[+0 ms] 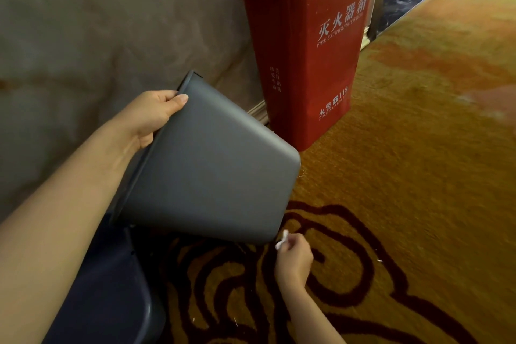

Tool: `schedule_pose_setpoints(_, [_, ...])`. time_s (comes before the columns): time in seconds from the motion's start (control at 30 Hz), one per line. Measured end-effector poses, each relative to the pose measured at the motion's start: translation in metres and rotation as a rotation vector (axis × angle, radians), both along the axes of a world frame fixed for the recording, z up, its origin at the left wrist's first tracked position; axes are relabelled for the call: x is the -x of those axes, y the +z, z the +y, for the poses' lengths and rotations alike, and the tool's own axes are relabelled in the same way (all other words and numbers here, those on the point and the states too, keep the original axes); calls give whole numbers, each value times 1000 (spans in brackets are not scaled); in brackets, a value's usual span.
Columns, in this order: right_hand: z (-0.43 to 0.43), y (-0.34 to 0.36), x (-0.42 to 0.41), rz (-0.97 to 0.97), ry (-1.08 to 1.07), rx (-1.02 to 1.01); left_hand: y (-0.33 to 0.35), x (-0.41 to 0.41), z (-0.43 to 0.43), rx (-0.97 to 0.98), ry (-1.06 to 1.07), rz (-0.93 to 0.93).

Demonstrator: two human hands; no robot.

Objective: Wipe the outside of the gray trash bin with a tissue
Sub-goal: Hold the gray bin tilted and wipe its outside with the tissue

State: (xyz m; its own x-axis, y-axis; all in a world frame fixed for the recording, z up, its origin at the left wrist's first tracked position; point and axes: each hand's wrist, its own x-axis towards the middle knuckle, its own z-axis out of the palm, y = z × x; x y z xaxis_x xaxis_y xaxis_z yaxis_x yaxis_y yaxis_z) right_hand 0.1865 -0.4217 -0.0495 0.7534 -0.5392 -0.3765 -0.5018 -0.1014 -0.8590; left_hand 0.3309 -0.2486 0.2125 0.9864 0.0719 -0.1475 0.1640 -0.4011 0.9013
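Observation:
The gray trash bin [212, 159] is lifted off the floor and tipped on its side, its bottom pointing right and its opening toward the wall on the left. My left hand [150, 117] grips the bin's rim at the upper left, thumb on the outer wall. My right hand [293, 257] is just below the bin's lower right corner, pinching a small crumpled white tissue [282, 240]. The tissue sits right at the edge of the bin's bottom corner; whether it touches the bin is unclear.
A red fire extinguisher box [312, 45] stands against the beige wall [97, 22] just behind the bin. A dark blue rounded object [111, 288] lies at lower left under my left arm. Yellow carpet [418, 148] with dark red swirls covers the floor.

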Motion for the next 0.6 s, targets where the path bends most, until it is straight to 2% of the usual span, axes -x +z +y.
schedule_pose_setpoints(0.1, [-4,13,-3,-108,-192,100,0,0,-2,9,-15,5])
schedule_pose_setpoints(0.2, [11,30,-8,-310,-51,163,0,-1,-4,14,-8,7])
schedule_pose_setpoints(0.3, [31,32,-5,-360,59,235,-1,-1,-4,17,-7,12])
schedule_pose_setpoints(0.4, [27,20,-4,-271,34,218,-1,-2,-4,-2,-27,20])
schedule_pose_setpoints(0.53, [1,4,-6,-11,-136,29,0,-1,-3,17,-39,12])
schedule_pose_setpoints(0.6, [-8,13,-15,-33,-231,4,-1,2,-2,26,-33,-29])
